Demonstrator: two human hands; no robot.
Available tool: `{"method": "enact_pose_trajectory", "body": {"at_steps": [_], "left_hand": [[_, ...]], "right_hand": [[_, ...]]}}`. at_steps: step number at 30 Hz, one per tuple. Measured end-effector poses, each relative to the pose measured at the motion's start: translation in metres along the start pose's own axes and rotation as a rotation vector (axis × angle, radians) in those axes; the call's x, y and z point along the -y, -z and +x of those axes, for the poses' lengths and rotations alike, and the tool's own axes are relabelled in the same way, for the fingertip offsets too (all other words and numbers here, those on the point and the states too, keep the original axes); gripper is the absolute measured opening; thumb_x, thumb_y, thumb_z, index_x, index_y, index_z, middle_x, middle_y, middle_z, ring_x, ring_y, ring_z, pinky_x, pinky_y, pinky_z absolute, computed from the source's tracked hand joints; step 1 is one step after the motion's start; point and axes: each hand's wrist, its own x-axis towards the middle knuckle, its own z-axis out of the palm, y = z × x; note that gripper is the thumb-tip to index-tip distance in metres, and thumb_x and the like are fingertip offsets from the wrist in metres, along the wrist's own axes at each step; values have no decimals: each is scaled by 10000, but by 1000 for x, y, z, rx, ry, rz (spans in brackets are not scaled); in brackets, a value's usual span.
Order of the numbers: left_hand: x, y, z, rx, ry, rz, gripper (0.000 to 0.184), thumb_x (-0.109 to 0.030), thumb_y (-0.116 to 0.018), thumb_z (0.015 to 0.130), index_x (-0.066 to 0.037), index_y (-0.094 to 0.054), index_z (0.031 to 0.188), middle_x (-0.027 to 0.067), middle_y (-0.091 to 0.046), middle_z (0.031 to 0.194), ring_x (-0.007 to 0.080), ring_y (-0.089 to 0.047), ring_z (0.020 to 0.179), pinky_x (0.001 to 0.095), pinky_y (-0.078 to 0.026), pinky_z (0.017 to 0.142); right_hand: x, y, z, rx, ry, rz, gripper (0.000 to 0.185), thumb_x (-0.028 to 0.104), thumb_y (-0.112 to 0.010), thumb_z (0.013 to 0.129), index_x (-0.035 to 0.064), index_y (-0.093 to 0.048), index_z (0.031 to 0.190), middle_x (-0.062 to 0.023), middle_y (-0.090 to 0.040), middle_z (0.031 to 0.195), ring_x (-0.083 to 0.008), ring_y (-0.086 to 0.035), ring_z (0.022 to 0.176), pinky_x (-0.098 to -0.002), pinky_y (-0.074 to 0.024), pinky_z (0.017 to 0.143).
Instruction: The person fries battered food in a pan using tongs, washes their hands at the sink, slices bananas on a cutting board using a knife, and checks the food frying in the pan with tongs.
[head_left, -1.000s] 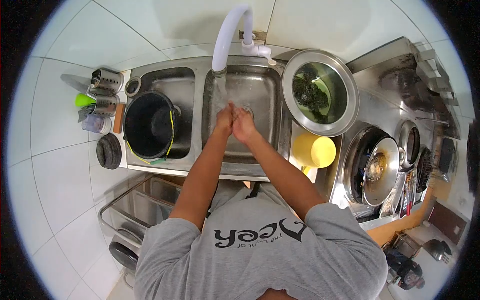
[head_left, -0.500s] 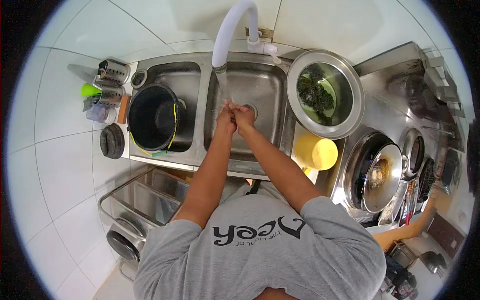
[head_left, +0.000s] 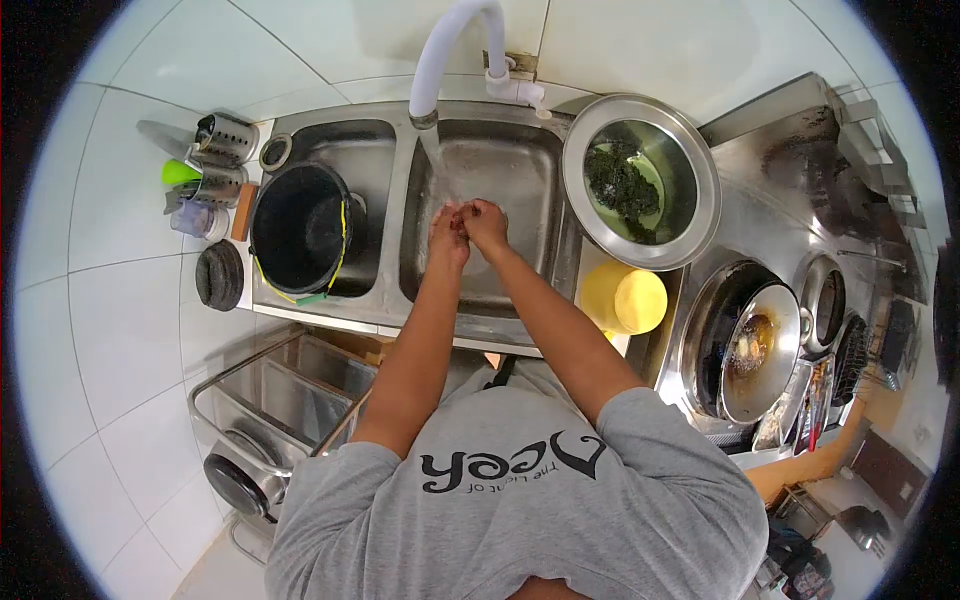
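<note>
Tiled kitchen walls (head_left: 120, 330) surround a steel sink, viewed from above by someone in a grey shirt (head_left: 520, 520) with dark lettering. Nearest, bare forearms reach over the sink's near edge. To the right, a yellow container (head_left: 640, 303) stands beside the sink; farther right, a tilted pan (head_left: 765, 350) holds an oily brown residue. A black bucket (head_left: 300, 225) sits in the left basin.

Over the right basin (head_left: 530, 160), the left hand (head_left: 448, 235) and right hand (head_left: 484, 225) touch, with no object visible between them. Their fingers are close together, meeting at the tips; how far each finger bends is too small to tell. Water (head_left: 433, 155) runs down to the hands from a white curved faucet (head_left: 445, 50) at the far side.

Right of that basin, partly over its edge, rests a wide steel bowl (head_left: 700, 190) of dark leaves (head_left: 620, 185) in liquid. It could tip or spill if an elbow or wrist swung into its rim. Water striking the knuckles at a slant might also splash over the near edge onto the shirt, or sideways into the bowl.
</note>
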Motion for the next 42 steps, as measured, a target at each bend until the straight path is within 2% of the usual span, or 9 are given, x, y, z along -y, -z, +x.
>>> {"method": "enact_pose_trajectory", "body": {"at_steps": [18, 21, 26, 29, 31, 33, 35, 39, 42], "left_hand": [[-14, -56, -20, -198, -28, -8, 263, -240, -429, 989, -14, -552, 1045, 123, -606, 967, 237, -582, 848, 398, -495, 765], [6, -39, 14, -203, 59, 306, 305, -260, -411, 972, 0, -534, 1072, 140, -590, 984, 284, -556, 866, 449, -471, 806], [-6, -66, -8, -183, -249, 593, 620, -530, -303, 930, 11, -556, 766, 133, -549, 758, 254, -519, 678, 417, -442, 614], [-24, -62, -1, 14, 12, 280, 364, -321, -362, 938, -14, -556, 932, 145, -575, 860, 284, -556, 812, 419, -468, 718], [-44, -61, 0, 33, 196, 140, 232, -231, -420, 934, -59, -563, 994, 127, -598, 926, 299, -582, 858, 432, -484, 766], [-21, 5, 66, 471, -456, 810, 277, -282, -422, 931, -49, -550, 1009, 131, -592, 960, 287, -564, 855, 440, -471, 767], [-21, -72, 10, -47, 102, 291, 265, -321, -433, 924, -95, -571, 920, 85, -618, 903, 284, -581, 799, 443, -488, 722], [-31, -31, 43, 286, 145, 116, 271, -309, -406, 940, -94, -569, 918, 87, -609, 871, 263, -571, 754, 434, -487, 709], [-29, -42, 30, 479, -236, 1504, 263, -305, -416, 933, -88, -566, 935, 84, -598, 871, 253, -570, 776, 414, -487, 708]], "right_hand": [[-4, -25, 2, -266, 394, -185, 315, 281, -475, 939, 18, -607, 1054, -210, -608, 1079, -331, -607, 970, -432, -466, 810], [35, -2, 7, 210, -260, 621, 358, 290, -432, 944, 6, -585, 1098, -252, -572, 1150, -350, -582, 1055, -422, -447, 864], [56, -15, -5, 113, -79, 158, 345, 281, -385, 934, 20, -580, 1047, -169, -608, 1051, -285, -596, 955, -410, -450, 821], [45, -14, 14, 156, -257, 552, 337, 280, -378, 925, 30, -603, 952, -137, -619, 918, -276, -596, 885, -425, -442, 779], [33, -41, 20, -17, 21, 109, 361, 299, -368, 932, 32, -609, 964, -150, -616, 938, -284, -587, 905, -435, -435, 810], [38, -39, 23, 16, -49, 87, 397, 319, -346, 940, 26, -601, 1022, -183, -599, 1024, -317, -564, 984, -450, -414, 872], [80, 6, 9, 244, -479, 485, 458, 339, -314, 951, 13, -581, 1128, -235, -568, 1176, -376, -525, 1121, -470, -379, 965], [60, -13, 12, 127, -173, 64, 509, 362, -294, 952, 14, -504, 1259, -271, -501, 1272, -417, -450, 1208, -484, -325, 1030], [36, -16, 29, 152, -208, 124, 526, 392, -330, 940, 30, -434, 1308, -255, -469, 1292, -398, -425, 1223, -479, -314, 1032]]}}
